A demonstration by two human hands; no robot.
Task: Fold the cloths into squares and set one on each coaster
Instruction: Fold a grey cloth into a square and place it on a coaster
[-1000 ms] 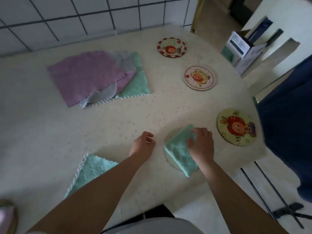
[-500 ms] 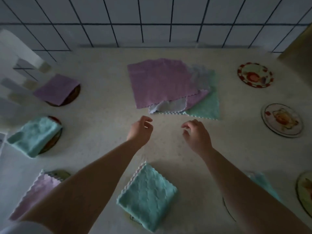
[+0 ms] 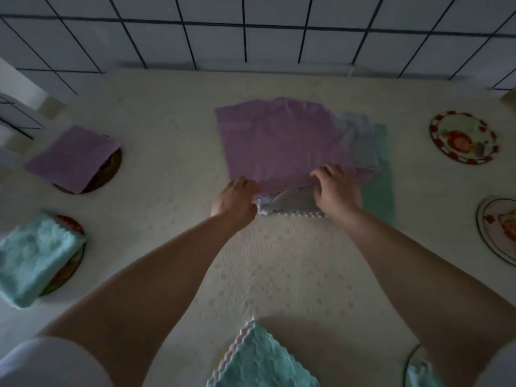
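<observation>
Both hands are working the near edge of the purple cloth (image 3: 279, 141), top of the pile at 12 o'clock. Left hand (image 3: 236, 198) is pinching its corner; right hand (image 3: 333, 188) is curling fingers over the edge w/ the grey cloth (image 3: 290, 203) beneath. Best lifting purple only, corners level, then folding. Bare coasters (image 3: 463, 138) are waiting at 2–3 o'clock.

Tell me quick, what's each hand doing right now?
Left hand: pinches the near edge of the flat purple fleece cloth.
Right hand: fingers curled on the same edge.
</observation>
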